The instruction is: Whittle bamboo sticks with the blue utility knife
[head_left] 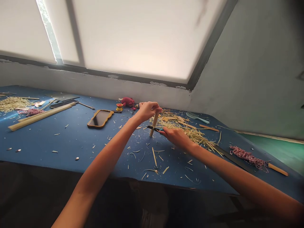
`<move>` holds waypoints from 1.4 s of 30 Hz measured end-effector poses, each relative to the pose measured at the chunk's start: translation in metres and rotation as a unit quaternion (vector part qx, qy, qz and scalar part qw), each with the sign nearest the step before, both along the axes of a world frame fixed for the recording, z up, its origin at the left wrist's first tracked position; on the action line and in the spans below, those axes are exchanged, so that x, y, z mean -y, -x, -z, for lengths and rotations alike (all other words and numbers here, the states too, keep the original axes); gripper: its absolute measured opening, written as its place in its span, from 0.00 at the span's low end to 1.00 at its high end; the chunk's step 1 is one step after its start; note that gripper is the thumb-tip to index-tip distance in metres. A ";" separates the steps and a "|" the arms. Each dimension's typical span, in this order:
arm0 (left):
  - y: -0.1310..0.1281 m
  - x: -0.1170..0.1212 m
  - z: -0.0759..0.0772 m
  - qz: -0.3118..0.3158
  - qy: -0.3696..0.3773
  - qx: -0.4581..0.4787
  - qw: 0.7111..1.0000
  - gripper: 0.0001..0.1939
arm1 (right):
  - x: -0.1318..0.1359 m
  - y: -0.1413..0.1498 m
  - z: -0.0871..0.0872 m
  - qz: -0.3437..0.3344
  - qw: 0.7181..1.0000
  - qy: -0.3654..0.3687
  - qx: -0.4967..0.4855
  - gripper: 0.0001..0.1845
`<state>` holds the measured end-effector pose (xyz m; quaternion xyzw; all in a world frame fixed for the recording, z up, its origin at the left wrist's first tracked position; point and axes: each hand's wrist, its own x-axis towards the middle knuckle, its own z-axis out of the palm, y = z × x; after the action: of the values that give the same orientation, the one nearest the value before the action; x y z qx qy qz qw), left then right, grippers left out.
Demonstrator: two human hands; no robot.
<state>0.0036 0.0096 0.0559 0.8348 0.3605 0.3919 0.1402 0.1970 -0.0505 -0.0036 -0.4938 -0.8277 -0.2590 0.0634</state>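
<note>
2 hands work close together without touching. The left hand (148, 111) is clamped on the top of a bamboo stick (154, 124), which stands tilted, nearly upright, with its foot near the table. The right hand (175, 137) grips a knife (154, 128) held across the stick. Around them on the blue table (47, 142), shavings (187, 133) lie at 3 o'clock, twine (248, 157) at 4 and a phone (100, 118) at 9.
</note>
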 end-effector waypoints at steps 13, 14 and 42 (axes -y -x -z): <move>-0.003 -0.013 0.009 0.003 -0.014 0.007 1.000 0.09 | -0.002 -0.004 0.003 -0.012 1.000 0.025 -0.005 0.30; -0.003 -0.012 0.009 0.005 -0.010 0.012 1.000 0.09 | -0.003 -0.004 0.000 -0.016 1.000 0.025 0.007 0.30; -0.003 -0.016 0.010 -0.029 -0.019 0.003 0.999 0.10 | -0.001 -0.008 0.011 0.010 0.999 0.025 0.034 0.31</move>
<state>0.0067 0.0258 0.0458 0.8252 0.3771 0.4047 0.1140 0.2050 -0.0493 -0.0145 -0.4946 -0.8304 -0.2557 0.0199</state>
